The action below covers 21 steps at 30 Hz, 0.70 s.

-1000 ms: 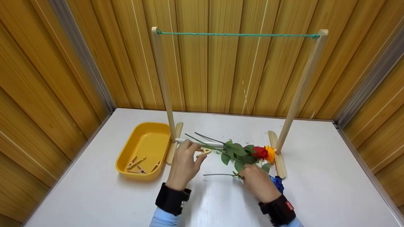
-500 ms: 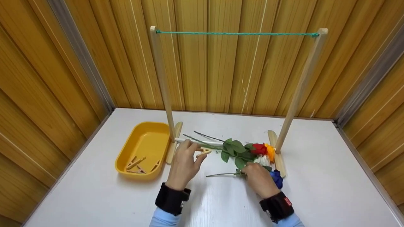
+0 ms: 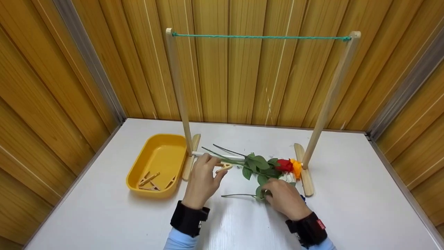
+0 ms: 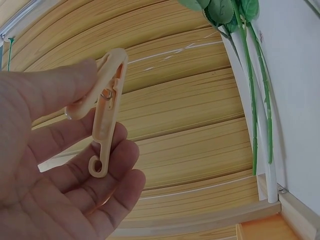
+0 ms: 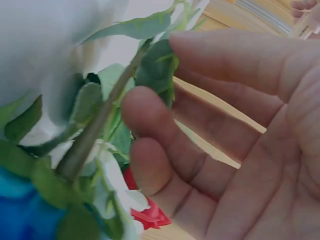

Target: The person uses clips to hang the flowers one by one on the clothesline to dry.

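My left hand (image 3: 203,180) holds a beige plastic clothespin (image 4: 107,107) between thumb and curled fingers, above the table. The right hand (image 3: 286,198) is at a blue rose (image 5: 27,210), whose thin stem (image 3: 239,195) points left. In the right wrist view its thumb tip is by a leaf (image 5: 155,70), with the fingers loosely bent and spread beside the stem. Most of the blue bloom is hidden behind this hand in the head view. Just beyond lie a red rose (image 3: 284,165), an orange rose (image 3: 296,168) and a white rose (image 3: 288,177), their leaves overlapping.
A yellow tray (image 3: 158,139) with several clothespins (image 3: 149,178) stands on the left. Behind the hands rises a wooden frame with two posts (image 3: 324,104), a green cord (image 3: 260,36) strung between their tops and a white bar (image 3: 199,153) low down.
The blue rose's stem has shifted slightly left and nearer, and its bloom has slipped mostly behind the right hand. The right hand's fingers have loosened. The left hand stays still with the clothespin.
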Each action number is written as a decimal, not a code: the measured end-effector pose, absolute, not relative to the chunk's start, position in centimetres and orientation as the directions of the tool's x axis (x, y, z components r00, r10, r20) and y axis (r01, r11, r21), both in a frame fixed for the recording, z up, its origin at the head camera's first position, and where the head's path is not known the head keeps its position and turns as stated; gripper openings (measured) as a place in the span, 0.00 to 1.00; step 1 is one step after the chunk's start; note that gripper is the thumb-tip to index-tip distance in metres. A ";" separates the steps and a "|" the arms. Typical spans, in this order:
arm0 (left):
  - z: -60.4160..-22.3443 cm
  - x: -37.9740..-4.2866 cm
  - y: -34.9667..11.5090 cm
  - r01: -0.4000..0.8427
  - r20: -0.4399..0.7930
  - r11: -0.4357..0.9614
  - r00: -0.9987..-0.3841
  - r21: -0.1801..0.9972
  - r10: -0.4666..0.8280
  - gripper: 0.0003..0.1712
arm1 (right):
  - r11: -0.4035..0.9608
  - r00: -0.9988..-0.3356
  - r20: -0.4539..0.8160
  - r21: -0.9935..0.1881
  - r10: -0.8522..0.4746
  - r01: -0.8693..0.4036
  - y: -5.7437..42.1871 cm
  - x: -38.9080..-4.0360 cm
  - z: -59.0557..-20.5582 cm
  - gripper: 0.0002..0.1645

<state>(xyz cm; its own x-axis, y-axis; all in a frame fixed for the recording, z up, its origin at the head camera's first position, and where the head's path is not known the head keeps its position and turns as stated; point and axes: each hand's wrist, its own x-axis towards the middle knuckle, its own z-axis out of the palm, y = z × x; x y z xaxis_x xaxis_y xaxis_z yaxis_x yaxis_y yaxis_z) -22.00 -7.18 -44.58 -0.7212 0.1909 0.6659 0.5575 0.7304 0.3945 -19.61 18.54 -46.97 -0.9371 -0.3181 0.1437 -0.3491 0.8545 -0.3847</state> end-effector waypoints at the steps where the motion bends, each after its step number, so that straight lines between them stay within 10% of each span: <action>1: -44.6 -22.0 -7.2 0.558 0.666 0.731 -0.721 0.393 0.192 0.14 | 0.853 -0.934 0.155 -0.381 -0.321 -0.356 18.5 -19.6 -46.8 0.11; 21: -44.5 -21.9 -7.0 0.561 0.652 0.735 -0.727 0.382 0.216 0.15 | 0.697 -0.755 0.382 -0.309 -0.532 -0.647 16.6 -19.4 -48.2 0.07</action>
